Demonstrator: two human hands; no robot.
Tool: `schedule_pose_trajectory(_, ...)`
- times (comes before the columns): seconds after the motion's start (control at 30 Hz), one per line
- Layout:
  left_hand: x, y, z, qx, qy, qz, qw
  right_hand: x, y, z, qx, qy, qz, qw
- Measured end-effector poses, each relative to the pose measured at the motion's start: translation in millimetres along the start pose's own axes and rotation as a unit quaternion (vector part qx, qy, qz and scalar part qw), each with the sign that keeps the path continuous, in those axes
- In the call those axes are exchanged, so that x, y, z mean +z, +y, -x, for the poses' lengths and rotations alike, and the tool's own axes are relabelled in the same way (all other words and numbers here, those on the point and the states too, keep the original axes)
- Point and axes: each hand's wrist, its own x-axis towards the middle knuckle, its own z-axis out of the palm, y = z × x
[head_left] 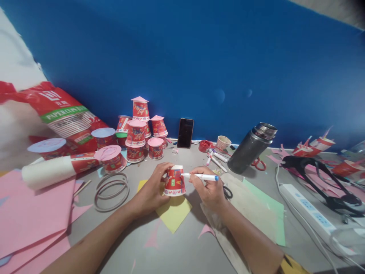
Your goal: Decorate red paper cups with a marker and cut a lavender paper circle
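Listener: What is at the centre?
Describer: One red paper cup (174,182), upside down over one yellow sheet (174,219). It has a patterned band near its rim and a small green label, too small to read.

Listener: And the hands?
Describer: Two. The left hand (154,188) grips the cup from the left, fingers curled behind and thumb near the rim. The right hand (209,190) pinches one white marker (203,176) with a blue end; its tip is at the cup's right side.

Listener: What stands behind?
Describer: A cluster of red cups, some stacked; four in it wear pink paper tops, the highest (139,99) a wide cone. The cups hide one another, so I can't fairly give their total. To their left, one cup has a pink disc (109,153) on top and two have blue discs (103,133).

Listener: Any writing?
Describer: One red plastic bag (64,101), far left, reads "PAPER CUPS" on a green stripe. Its other characters are blurred.

Listener: What else?
Describer: One phone (185,133) leans on the blue wall (182,68). Right of it are one dark bottle (248,150), lidless and tilted in view, and one white power strip (306,207).
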Motion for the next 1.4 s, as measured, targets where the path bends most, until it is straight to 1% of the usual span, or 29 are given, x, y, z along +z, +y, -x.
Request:
schedule_pose_trajectory(0.1,0.3,0.9,0.8,0.007,-0.004,-0.005,1.000,0.8,-2.3,0.5,-0.020,-0.002,0.022,1.000)
schedule_pose_trajectory(0.23,1.7,1.4,1.4,0.042,0.001,-0.021,0.999,1.1,-5.3,0.2,-0.051,-0.022,0.061,0.997)
schedule_pose_trajectory(0.37,2.7,1.5,1.3,0.063,0.001,-0.041,0.997,1.5,-6.0,-0.8,-0.068,-0.032,0.079,0.994)
schedule_pose_trajectory(0.6,3.2,0.8,1.8,0.068,-0.004,-0.060,0.996,2.9,-3.2,-2.3,-0.088,-0.034,0.078,0.992)
schedule_pose_trajectory(0.67,3.4,0.6,2.0,0.066,-0.001,-0.060,0.996,2.6,-4.3,-2.4,-0.085,-0.034,0.079,0.993)
schedule_pose_trajectory(0.83,3.2,1.1,2.1,0.055,-0.003,-0.061,0.997,0.7,-10.6,-1.5,-0.053,-0.048,0.075,0.995)
schedule_pose_trajectory(1.1,3.3,0.3,2.8,0.057,-0.008,-0.054,0.997,3.0,-6.5,-2.9,-0.084,-0.034,0.076,0.993)
schedule_pose_trajectory(1.3,3.2,-0.1,2.6,0.057,-0.005,-0.053,0.997,1.8,-10.6,-1.7,-0.053,-0.053,0.071,0.995)
schedule_pose_trajectory(1.4,3.2,-0.5,2.5,0.063,-0.002,-0.050,0.997,1.6,-12.2,-0.9,-0.053,-0.053,0.069,0.995)
